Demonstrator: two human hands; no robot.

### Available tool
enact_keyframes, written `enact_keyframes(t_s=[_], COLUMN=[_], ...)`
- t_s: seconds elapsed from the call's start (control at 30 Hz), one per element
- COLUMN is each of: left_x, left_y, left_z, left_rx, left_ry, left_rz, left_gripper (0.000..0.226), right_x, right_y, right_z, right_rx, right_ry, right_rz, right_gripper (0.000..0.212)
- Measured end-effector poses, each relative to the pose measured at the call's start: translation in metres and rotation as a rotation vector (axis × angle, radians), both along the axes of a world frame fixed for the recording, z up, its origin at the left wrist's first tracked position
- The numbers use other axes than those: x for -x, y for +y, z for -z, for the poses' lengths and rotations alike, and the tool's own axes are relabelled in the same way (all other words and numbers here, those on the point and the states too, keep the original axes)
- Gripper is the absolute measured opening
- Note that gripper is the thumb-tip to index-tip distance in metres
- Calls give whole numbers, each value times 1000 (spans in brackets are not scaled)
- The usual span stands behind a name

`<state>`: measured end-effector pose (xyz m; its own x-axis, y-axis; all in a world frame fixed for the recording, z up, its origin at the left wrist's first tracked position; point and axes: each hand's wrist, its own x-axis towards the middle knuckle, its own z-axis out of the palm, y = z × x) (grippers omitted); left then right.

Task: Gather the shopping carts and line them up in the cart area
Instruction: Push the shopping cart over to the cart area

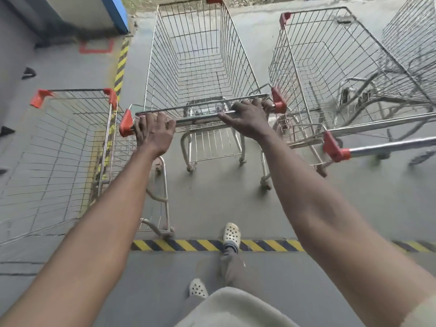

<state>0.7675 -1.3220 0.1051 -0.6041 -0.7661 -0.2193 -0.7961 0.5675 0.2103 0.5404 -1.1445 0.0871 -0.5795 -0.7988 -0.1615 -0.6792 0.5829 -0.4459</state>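
While standing on the grey floor [212, 208] between two others, middle cart [198, 55] held by its handle bar [200, 114]. Left hand [154, 132] closed over the bar just beside the left orange cap, fingers curled on top. Right hand [247, 120] gripping the same bar near the right orange cap. Left cart [59, 149] close beside, cut off by the picture edge and partly covered by the left forearm. Right cart [330, 67] near on the other side; further cart [410, 43] behind it mostly out of frame, lower frames blurred, nested or only touching impossible to tell. Striped tape [188, 245] across the floor, under one pale clog [232, 234]; other clog [198, 287] half hidden by a light garment.
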Motion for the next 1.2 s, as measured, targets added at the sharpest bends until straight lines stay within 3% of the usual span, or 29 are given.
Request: enact_keyframes(t_s=[0.23,0.4,0.53,0.67,0.97,1.2], left_x=[-77,-127,-173,-209,-275,-309], left_y=[62,118,151,176,206,232], left_z=[-4,-7,2,2,-11,-11], left_rx=[-19,-162,-144,-26,-89,-120], left_ry=[21,96,66,53,87,134], left_rz=[7,-7,33,127,143,116], left_gripper=[49,63,67,51,51,59], right_x=[-78,-131,-170,-204,-271,-306], right_y=[59,117,151,183,221,243], right_z=[-2,-7,6,9,11,6], right_rx=[3,18,-31,-21,79,162], right_ry=[22,57,130,145,173,167], right_rz=[29,16,26,66,108,110], right_gripper=[84,57,81,92,67,69])
